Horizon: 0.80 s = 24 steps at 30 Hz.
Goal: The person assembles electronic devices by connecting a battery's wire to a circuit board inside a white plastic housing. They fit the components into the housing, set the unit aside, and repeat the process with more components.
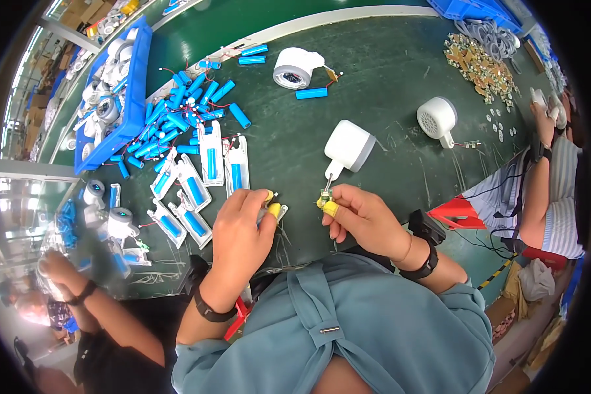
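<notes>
Green circuit board, nearside of white cylindrical housing | right hand: thumb and finger pinching board | left hand: fingertips close together, hold unclear | step: probably wiring | next: likely calls for steadying board

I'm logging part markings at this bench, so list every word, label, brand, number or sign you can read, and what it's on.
Readable text: none.
Circuit board in the right hand: any marks too small.
Blue batteries: no legible print.
White housing: no lettering visible.
Background: too blurred to read.
</notes>
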Motion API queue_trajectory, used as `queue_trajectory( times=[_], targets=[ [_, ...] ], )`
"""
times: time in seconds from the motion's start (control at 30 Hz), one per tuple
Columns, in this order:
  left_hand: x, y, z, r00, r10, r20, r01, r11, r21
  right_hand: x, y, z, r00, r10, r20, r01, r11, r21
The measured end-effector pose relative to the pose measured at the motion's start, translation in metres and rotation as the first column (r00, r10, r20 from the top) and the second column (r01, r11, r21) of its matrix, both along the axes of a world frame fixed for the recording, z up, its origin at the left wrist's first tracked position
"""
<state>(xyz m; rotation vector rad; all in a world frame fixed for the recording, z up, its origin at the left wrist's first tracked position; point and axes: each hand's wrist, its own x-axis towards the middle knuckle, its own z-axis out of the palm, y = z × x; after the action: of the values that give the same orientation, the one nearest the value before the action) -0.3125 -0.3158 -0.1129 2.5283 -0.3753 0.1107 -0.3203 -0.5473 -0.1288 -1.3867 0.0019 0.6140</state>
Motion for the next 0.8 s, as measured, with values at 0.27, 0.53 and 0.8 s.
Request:
queue_trajectory(
  times=[0.27,0.53,0.8],
  targets=[
    [-0.006,-0.005,-0.009,0.976,-0.035,0.214,0.036,0.999,-0.003,-0.003,0.018,-0.006,1.000,-0.001,0.001,0.001,0.999,0.049],
    [-0.013,0.004,-0.013,0.983,-0.113,-0.148,0.047,0.920,-0.389,0.002,0.032,0.000,0.989,0.085,0.119,-0.071,0.990,-0.123],
    [0.000,0.006,-0.012,0.973,-0.176,-0.150,0.110,0.922,-0.371,0.006,0.038,0.000,0.974,0.082,0.212,-0.040,0.980,-0.196]
  ],
)
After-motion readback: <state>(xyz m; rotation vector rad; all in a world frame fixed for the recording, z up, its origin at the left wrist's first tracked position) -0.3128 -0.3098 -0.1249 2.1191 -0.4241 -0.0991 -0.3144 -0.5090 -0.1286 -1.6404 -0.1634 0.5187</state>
